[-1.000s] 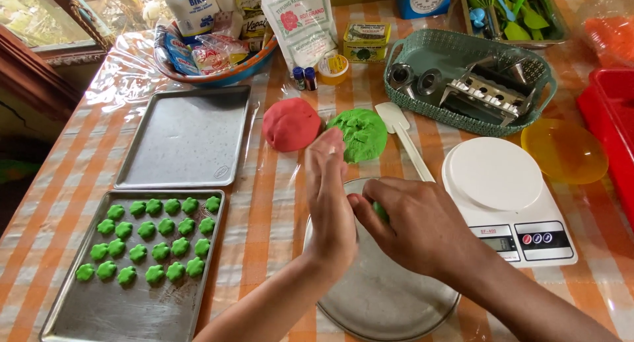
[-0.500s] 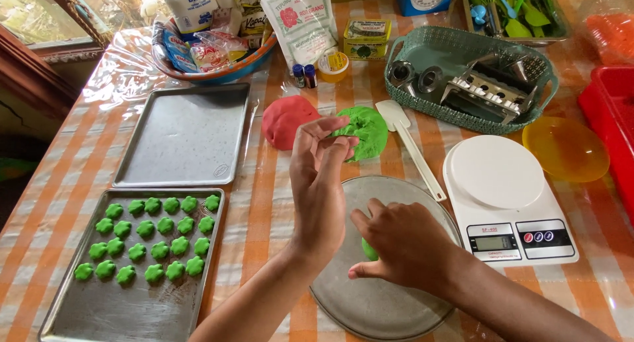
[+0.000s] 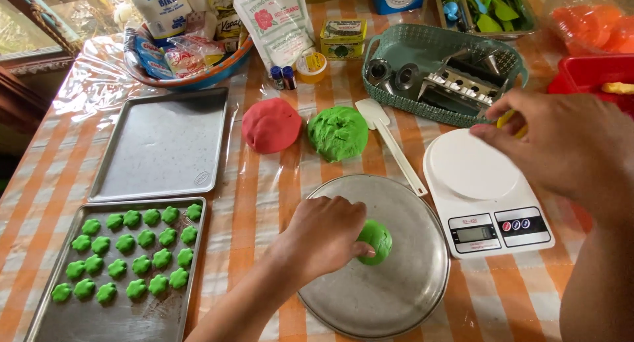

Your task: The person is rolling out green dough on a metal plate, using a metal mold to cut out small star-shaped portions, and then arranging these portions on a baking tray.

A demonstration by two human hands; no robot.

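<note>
A small, smooth ball of green dough [image 3: 375, 241] is pressed against the round, dull-grey metal plate [image 3: 396, 296], near its middle, by the curled fingers of the left hand [image 3: 323, 239] — touched, not enclosed. Bare plate is left all around it. Half a second ago this ball lay under the right hand [image 3: 568, 147], which is now raised above the white digital kitchen scale [image 3: 485, 187], fingers pinched on something small and yellow. The rough green dough mound [image 3: 338, 133] and smooth red dough mound [image 3: 271, 124] lie unmoved beyond the rim.
</note>
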